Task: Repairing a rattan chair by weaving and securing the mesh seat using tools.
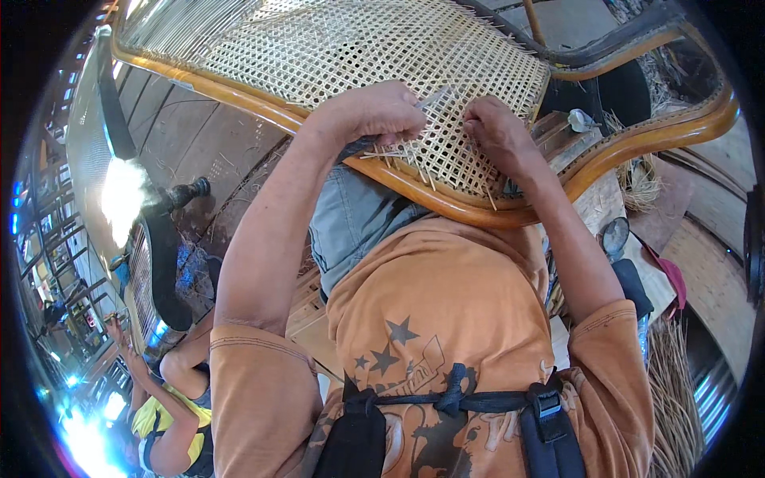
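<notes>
The woven cane panel (374,48) fills a curved, varnished wooden frame (414,185) that lies across my lap. My left hand (370,111) is closed in a fist above the near part of the weave. A slim, pale, blade-like tool (435,97) sticks out of it toward the right; its grip is hidden in my fingers. Closed just right of it, my right hand (498,135) rests low over the cane near the frame's right side. Whatever its curled fingers hold is hidden. Loose cane ends (426,174) poke out along the near rim.
The frame bends into a curved end (717,115) at the right. Left stands another chair piece with a dark leg (163,275). A co-worker in a yellow top (171,422) sits at lower left. Bundled cane strands (677,382) lie at lower right, with a round container (614,237) nearer.
</notes>
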Demonstrator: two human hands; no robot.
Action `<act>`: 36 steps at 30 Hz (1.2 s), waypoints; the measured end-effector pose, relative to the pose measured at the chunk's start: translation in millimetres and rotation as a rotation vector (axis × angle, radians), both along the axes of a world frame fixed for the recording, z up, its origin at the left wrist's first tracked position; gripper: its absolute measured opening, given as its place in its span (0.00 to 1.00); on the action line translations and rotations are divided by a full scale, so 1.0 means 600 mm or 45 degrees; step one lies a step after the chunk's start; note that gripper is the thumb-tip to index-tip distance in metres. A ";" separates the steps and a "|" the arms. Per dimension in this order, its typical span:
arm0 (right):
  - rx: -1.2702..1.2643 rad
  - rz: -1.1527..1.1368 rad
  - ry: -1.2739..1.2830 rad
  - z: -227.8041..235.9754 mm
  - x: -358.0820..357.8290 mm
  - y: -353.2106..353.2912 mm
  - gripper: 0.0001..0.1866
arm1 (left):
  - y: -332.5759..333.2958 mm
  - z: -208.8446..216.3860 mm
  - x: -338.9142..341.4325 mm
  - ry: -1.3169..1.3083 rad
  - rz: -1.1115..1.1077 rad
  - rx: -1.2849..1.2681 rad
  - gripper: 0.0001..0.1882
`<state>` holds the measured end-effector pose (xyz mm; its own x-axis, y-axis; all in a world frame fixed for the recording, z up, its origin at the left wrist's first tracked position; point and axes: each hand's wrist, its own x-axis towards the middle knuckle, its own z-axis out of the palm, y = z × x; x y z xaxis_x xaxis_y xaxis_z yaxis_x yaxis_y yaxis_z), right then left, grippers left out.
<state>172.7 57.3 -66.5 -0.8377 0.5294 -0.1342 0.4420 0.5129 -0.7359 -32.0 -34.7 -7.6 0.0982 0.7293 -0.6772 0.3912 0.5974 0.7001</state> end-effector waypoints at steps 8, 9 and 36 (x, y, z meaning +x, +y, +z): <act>0.170 0.087 0.094 -0.009 -0.007 0.001 0.07 | -0.020 0.017 -0.020 0.265 -0.156 -0.037 0.10; 0.172 0.077 0.089 -0.007 -0.006 0.005 0.07 | -0.024 0.017 -0.019 0.261 -0.166 -0.034 0.10; -0.752 -0.082 0.294 0.111 0.021 -0.087 0.14 | -0.098 0.108 0.012 -0.202 0.983 0.521 0.14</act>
